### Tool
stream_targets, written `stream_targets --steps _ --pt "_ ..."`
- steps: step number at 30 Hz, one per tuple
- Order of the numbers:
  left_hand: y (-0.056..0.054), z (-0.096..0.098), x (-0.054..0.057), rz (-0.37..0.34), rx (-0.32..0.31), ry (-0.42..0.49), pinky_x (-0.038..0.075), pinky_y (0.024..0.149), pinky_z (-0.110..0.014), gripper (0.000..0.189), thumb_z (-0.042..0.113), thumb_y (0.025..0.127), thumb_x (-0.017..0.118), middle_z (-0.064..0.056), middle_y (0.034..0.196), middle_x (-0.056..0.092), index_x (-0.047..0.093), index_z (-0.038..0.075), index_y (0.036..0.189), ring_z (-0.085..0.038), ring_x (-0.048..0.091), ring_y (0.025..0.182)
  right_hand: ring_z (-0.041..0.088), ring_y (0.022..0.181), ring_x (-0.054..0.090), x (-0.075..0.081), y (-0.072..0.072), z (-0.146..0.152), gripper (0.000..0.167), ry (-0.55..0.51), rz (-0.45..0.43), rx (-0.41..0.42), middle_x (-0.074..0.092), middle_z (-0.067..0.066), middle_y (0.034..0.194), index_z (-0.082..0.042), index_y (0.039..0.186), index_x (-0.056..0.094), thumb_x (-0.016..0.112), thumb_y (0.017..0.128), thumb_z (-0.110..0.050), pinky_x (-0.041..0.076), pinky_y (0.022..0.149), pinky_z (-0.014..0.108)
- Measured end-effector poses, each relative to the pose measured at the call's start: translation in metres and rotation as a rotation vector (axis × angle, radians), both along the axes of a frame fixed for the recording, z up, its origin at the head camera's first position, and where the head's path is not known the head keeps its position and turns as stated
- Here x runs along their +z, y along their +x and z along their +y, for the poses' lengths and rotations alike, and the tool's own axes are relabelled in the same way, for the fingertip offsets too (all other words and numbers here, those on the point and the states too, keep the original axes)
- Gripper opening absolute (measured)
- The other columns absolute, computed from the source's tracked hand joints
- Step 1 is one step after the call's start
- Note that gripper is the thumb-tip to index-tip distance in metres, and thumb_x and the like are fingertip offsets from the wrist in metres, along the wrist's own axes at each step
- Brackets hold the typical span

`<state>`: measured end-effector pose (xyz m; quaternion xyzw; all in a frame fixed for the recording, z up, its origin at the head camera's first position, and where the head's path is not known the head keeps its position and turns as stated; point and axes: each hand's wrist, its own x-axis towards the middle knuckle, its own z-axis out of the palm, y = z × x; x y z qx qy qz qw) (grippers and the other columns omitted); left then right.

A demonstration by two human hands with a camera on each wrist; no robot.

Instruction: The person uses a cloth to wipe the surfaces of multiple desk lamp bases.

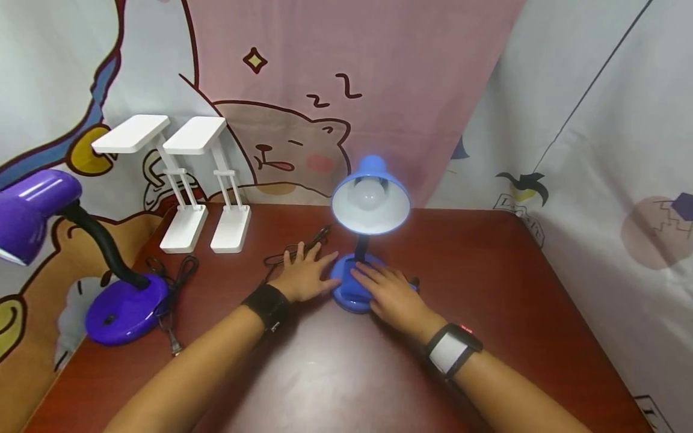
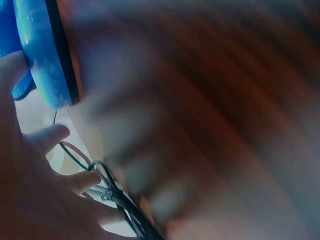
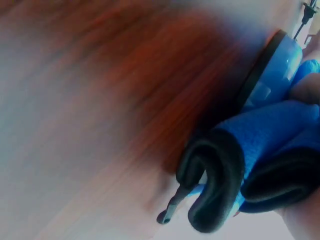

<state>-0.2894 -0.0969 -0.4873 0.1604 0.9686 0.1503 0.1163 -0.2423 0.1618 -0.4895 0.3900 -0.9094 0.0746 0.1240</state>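
A blue desk lamp (image 1: 370,201) stands mid-table, its shade facing me with a white bulb inside. My right hand (image 1: 397,299) holds a bunched blue cloth (image 3: 272,122) with black edging against the lamp's round base (image 1: 342,297). Its fingers lie over the top of the base, and a black cloth edge pokes out beside the little finger. My left hand (image 1: 304,278) is at the left of the base with fingers spread, its thumb at the rim. Beyond its fingertips runs the bundled black cord (image 2: 117,195).
At the left is a purple desk lamp (image 1: 127,310) with a black gooseneck and a coiled cord (image 1: 174,288). Behind it stand two white folding lamps (image 1: 184,228). Printed cloth (image 1: 428,78) hangs round the brown table (image 1: 503,337) at the back and sides.
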Motion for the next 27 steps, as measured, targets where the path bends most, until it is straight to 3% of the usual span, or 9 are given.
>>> stream_targets --steps 5,9,12,15,19,23,27 --pt "-0.003 0.004 0.0 -0.072 0.006 0.053 -0.008 0.121 -0.081 0.079 0.071 0.097 0.054 -0.017 0.177 0.019 0.035 0.036 0.165 -0.059 -0.007 0.158 0.041 0.146 0.052 0.003 0.009 0.012 0.078 0.017 -0.029 0.019 0.053 0.013 0.16 -0.011 0.156 0.051 0.084 0.086 -0.012 0.049 0.11 0.064" --pt "-0.004 0.002 0.004 -0.09 -0.014 0.069 -0.009 0.119 -0.083 0.077 0.07 0.099 0.053 -0.016 0.177 0.02 0.036 0.034 0.165 -0.06 -0.01 0.157 0.042 0.146 0.052 0.007 0.016 0.014 0.076 0.037 -0.043 -0.021 0.05 0.011 0.163 -0.015 0.158 0.049 0.082 0.09 -0.014 0.049 0.109 0.068" --pt "-0.009 -0.002 -0.003 -0.071 -0.025 0.075 -0.007 0.117 -0.086 0.079 0.077 0.097 0.048 -0.017 0.176 0.023 0.035 0.037 0.165 -0.063 -0.009 0.157 0.044 0.146 0.051 0.008 0.012 0.007 0.072 0.035 -0.045 -0.073 0.05 0.01 0.163 -0.017 0.159 0.049 0.078 0.093 -0.014 0.048 0.107 0.07" --pt "-0.016 -0.005 -0.018 -0.054 -0.025 0.099 -0.008 0.115 -0.087 0.085 0.085 0.093 0.045 -0.016 0.176 0.024 0.035 0.041 0.164 -0.063 -0.01 0.157 0.047 0.146 0.049 0.007 0.005 0.002 0.068 0.025 -0.048 -0.097 0.052 0.011 0.162 -0.016 0.157 0.051 0.076 0.094 -0.012 0.049 0.107 0.07" --pt "-0.021 -0.005 -0.029 -0.06 -0.019 0.081 -0.01 0.118 -0.084 0.087 0.09 0.09 0.042 -0.011 0.177 0.021 0.033 0.044 0.164 -0.058 -0.012 0.158 0.05 0.144 0.05 0.006 0.006 0.006 0.067 0.016 -0.051 -0.061 0.055 0.013 0.159 -0.015 0.154 0.054 0.078 0.092 -0.011 0.052 0.104 0.068" --pt "-0.019 -0.005 -0.026 -0.079 -0.014 0.077 -0.011 0.119 -0.082 0.084 0.085 0.093 0.046 -0.01 0.178 0.019 0.033 0.043 0.164 -0.058 -0.014 0.158 0.05 0.141 0.054 0.009 0.018 0.016 0.067 0.028 -0.081 -0.016 0.055 0.014 0.158 -0.014 0.154 0.056 0.08 0.091 -0.011 0.053 0.105 0.064" --pt "-0.014 -0.003 -0.014 -0.082 -0.019 0.093 -0.012 0.118 -0.083 0.081 0.079 0.095 0.052 -0.014 0.177 0.022 0.036 0.04 0.164 -0.061 -0.011 0.157 0.05 0.14 0.055 0.01 0.028 0.018 0.068 0.057 -0.117 -0.046 0.053 0.013 0.161 -0.016 0.156 0.053 0.079 0.093 -0.013 0.051 0.106 0.066"
